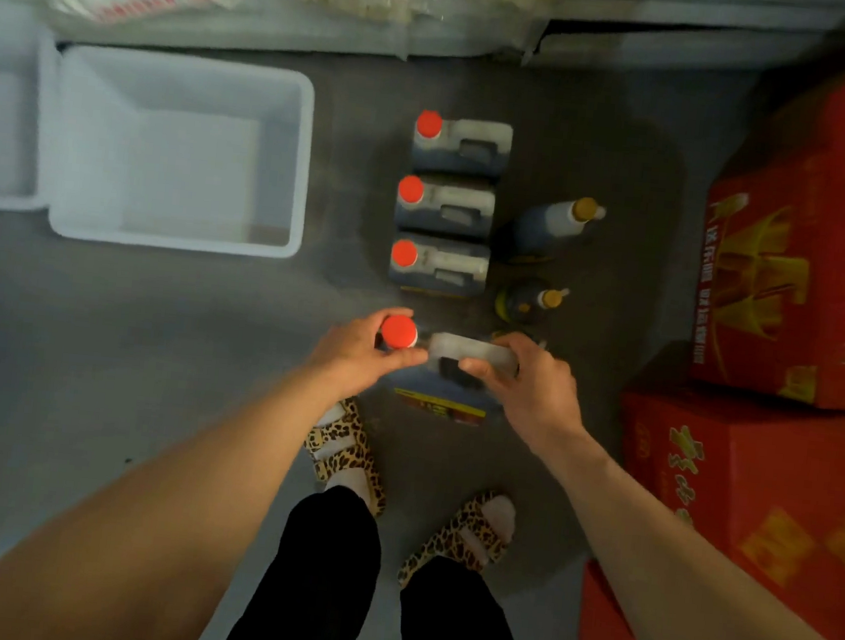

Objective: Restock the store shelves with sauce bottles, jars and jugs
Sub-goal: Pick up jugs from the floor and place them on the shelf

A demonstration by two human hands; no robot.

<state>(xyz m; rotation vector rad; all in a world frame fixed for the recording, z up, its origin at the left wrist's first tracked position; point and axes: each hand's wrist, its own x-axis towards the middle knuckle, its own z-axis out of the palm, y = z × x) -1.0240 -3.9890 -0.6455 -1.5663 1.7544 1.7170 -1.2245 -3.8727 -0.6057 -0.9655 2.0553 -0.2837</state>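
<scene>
Head cam: both hands (355, 349) (523, 376) grip 1 red-capped jug (458, 354); 3 jugs (444, 208) & 2 bottles (548, 228) on floor.

Grey floor (98, 340), white tub (178, 152) by the shelf base, red cartons (803, 253) stacked right.

The left hand (355, 352) cupped the red cap (399, 331) of a sauce jug (449, 374); the right hand (523, 381) gripped its handle (474, 351). Three matching jugs (446, 208) stood just beyond the hands.
</scene>
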